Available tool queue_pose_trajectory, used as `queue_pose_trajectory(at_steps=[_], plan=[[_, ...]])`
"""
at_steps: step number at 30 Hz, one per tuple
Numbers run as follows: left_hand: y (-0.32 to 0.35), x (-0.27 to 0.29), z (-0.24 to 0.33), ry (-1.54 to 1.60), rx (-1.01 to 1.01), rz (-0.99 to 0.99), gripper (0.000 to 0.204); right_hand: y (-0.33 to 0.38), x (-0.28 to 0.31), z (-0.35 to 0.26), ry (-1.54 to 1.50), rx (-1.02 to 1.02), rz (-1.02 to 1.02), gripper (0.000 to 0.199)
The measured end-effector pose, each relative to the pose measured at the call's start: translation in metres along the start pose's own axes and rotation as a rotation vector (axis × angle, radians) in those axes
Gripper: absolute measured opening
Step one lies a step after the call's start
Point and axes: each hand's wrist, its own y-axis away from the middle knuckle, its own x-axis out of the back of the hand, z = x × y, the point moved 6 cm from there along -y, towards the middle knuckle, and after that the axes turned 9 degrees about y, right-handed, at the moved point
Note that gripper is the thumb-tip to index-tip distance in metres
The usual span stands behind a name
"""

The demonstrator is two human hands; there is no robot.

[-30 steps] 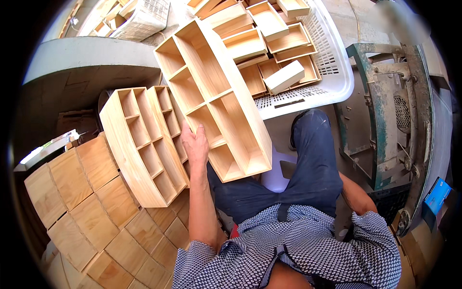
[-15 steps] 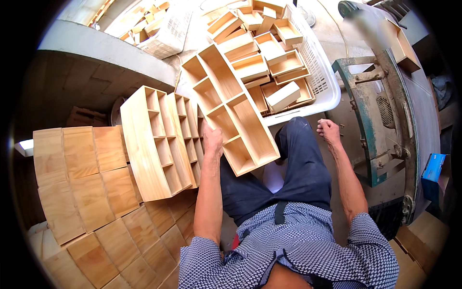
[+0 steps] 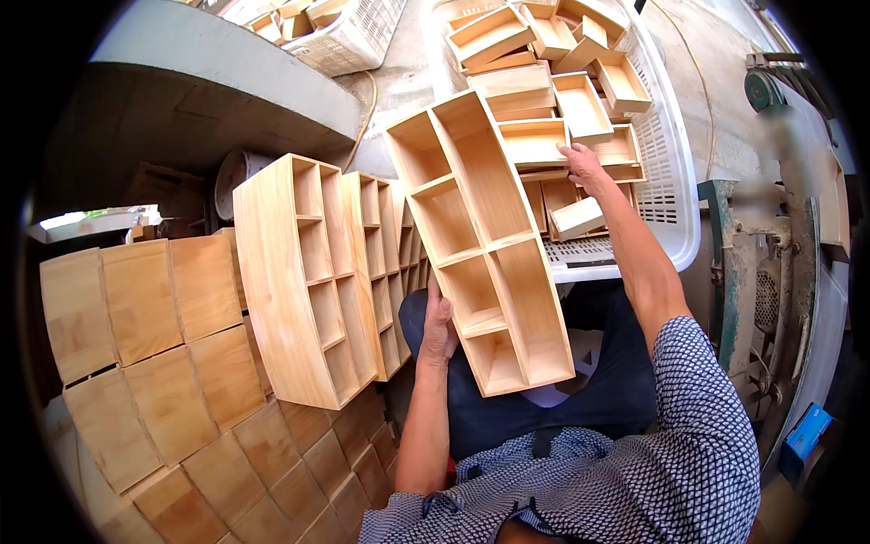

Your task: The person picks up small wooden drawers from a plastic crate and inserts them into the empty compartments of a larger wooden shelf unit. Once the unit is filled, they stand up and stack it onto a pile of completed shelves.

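Left hand [image 3: 439, 328] grips wooden organizer [image 3: 478, 240]; right hand [image 3: 584, 166] reaches white basket [image 3: 672, 181].

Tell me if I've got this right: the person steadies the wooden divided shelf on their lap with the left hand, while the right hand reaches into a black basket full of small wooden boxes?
Nearly. The basket is white, not black, as the head view shows. The rest holds: the left hand steadies the wooden divided shelf on the lap, and the right hand reaches among the small wooden boxes in it.
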Motion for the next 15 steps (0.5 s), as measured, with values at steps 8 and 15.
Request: queue_pose_trajectory(at_steps=[8, 15], plan=[[-0.014, -0.012, -0.005, 0.017, 0.014, -0.077, 0.131, 0.021, 0.044, -0.026, 0.1, 0.162, 0.098, 0.079], [-0.016, -0.015, -0.008, 0.117, -0.091, -0.105, 0.121, 0.18, 0.114, -0.166, 0.034, 0.417, 0.354, 0.08]])
